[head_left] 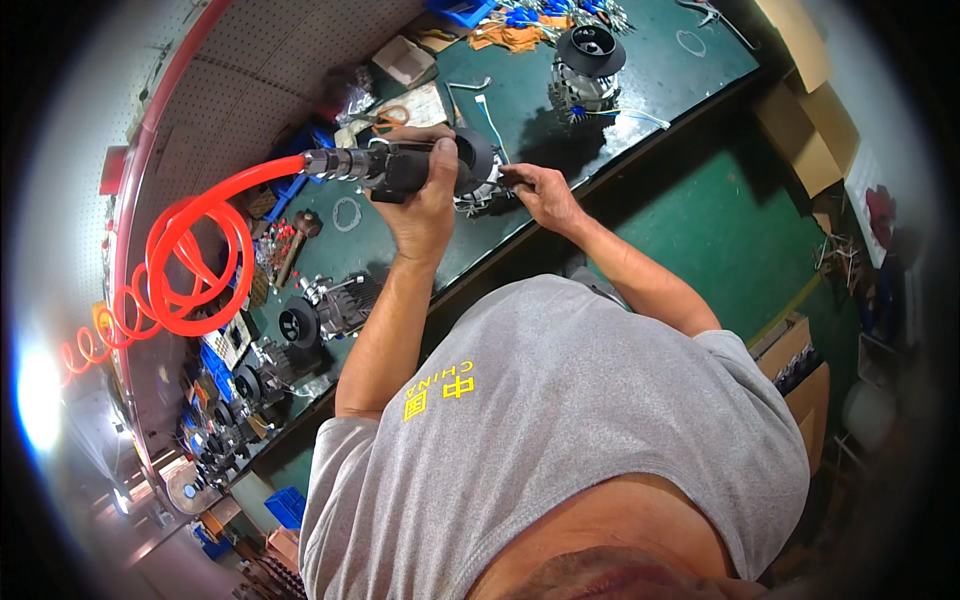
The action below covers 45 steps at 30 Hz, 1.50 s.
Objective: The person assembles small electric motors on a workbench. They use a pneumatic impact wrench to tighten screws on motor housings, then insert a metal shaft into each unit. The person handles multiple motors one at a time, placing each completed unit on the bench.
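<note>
My left hand [428, 195] is wrapped round a black air tool [395, 168] with a metal fitting at its rear. From that fitting a red coiled air hose [200, 235] runs off to the left. The tool lies over a motor [482, 196] with a black impeller [475, 155] on the green bench; its working end is hidden by my hand and the impeller. My right hand [548, 198] is closed at the motor's right side, its fingertips pinching at a small dark part that I cannot make out.
Another motor with an upturned black impeller [590, 50] stands farther right on the bench [660, 60]. Several more motors [340, 305] line the bench to the left. Scissors [390, 118], a hammer [298, 240] and an orange cloth [505, 35] lie about. Cardboard boxes [800, 135] stand at the right.
</note>
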Tool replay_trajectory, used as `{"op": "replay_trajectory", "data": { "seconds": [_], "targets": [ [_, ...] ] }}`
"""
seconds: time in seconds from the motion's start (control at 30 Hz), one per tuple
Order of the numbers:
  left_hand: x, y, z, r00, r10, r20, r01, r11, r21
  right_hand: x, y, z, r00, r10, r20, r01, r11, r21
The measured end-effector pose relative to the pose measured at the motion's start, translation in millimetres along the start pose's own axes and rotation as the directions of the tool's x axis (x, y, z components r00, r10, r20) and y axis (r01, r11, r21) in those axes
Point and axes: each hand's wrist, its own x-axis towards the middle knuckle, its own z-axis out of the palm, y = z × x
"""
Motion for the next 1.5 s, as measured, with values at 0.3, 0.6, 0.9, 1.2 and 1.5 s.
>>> {"op": "replay_trajectory", "data": {
  "seconds": [0.3,0.6,0.9,1.2,1.5],
  "targets": [
    [7.7,0.7,14.7,0.993,-0.036,0.109,0.037,0.999,-0.01,0.3,-3.2,-0.7,0.998,0.062,0.011,-0.062,0.998,-0.026],
    [10.9,5.2,20.6,0.994,-0.046,0.095,0.045,0.999,0.01,1.0,-6.3,-2.6,0.996,0.088,0.032,-0.088,0.996,-0.019],
    [13.7,-3.5,15.4,0.998,-0.019,0.066,0.018,1.0,0.009,3.0,-0.7,-2.7,0.998,0.05,0.025,-0.05,0.999,0.001],
    [8.3,2.7,18.3,0.966,-0.165,0.201,0.165,0.986,0.018,-6.5,-73.6,-12.3,0.966,-0.208,-0.152,0.225,0.968,0.11],
    [12.9,11.8,5.2,0.912,-0.287,0.292,0.266,0.958,0.112,18.5,-116.2,13.1,0.987,-0.129,0.094,0.052,0.819,0.571]
  ]
}}
